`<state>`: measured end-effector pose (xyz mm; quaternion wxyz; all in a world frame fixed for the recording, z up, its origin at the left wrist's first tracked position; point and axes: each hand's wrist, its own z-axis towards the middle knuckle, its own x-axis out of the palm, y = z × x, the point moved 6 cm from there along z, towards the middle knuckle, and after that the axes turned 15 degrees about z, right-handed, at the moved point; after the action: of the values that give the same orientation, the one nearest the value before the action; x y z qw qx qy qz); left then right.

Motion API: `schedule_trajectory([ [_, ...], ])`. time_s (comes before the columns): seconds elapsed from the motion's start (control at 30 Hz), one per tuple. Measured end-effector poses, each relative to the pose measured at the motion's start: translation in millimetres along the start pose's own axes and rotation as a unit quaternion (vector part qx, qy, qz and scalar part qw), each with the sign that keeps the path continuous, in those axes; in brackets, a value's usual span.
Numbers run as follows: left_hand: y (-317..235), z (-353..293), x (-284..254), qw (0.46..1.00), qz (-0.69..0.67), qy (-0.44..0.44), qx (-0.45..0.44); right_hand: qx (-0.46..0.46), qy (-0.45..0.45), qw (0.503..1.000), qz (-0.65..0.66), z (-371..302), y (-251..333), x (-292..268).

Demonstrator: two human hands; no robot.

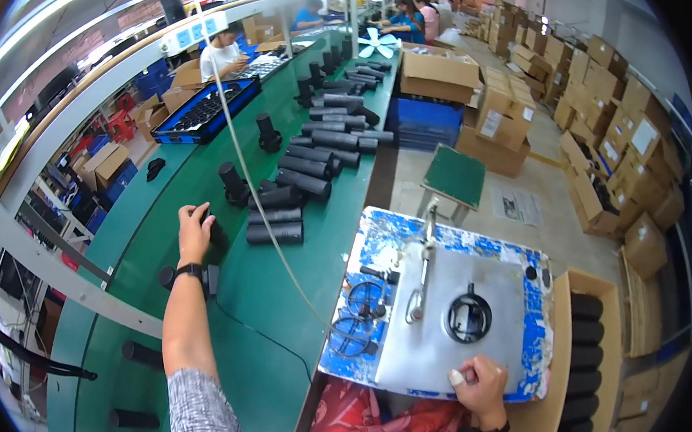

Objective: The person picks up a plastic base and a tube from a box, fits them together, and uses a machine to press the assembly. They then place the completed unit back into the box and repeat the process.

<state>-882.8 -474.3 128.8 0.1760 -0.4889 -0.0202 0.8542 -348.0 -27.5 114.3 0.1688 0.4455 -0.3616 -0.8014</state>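
The left hand (195, 236) is way out over the long green worktop (263, 290), fingers bent down beside a dark cylinder (218, 231). Can't tell if it's actually gripping, the hand hides too much. The right hand (481, 385) is curled into a loose fist at the near edge of a metal plate (408, 356), nothing visible in it. A black ring with a handle-like tab (469, 313) sits on that plate, right of a toggle clamp (424, 271).

What I'd watch: an upright black tube (232, 184) stands just past the left fingers, so overreaching could tip it. The black cylinders (275, 234) lying beside it look round and loose, so one bump might roll a few. The pale cord (237, 147) hanging across could catch the left arm if it swings right, and a thin dark cable (266, 334) trails near the left wrist, another possible snag.
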Motion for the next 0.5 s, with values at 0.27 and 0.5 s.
schedule_trajectory([
  [0.27, -241, -228, -205, 0.904, -0.319, -0.146, 0.245, -0.095, -0.017, 0.991, 0.093, 10, 68, -2],
  [0.5, -370, -318, -224, 0.782, -0.498, -0.102, 0.360, -0.310, -0.079, 0.919, 0.231, 21, 114, -30],
])
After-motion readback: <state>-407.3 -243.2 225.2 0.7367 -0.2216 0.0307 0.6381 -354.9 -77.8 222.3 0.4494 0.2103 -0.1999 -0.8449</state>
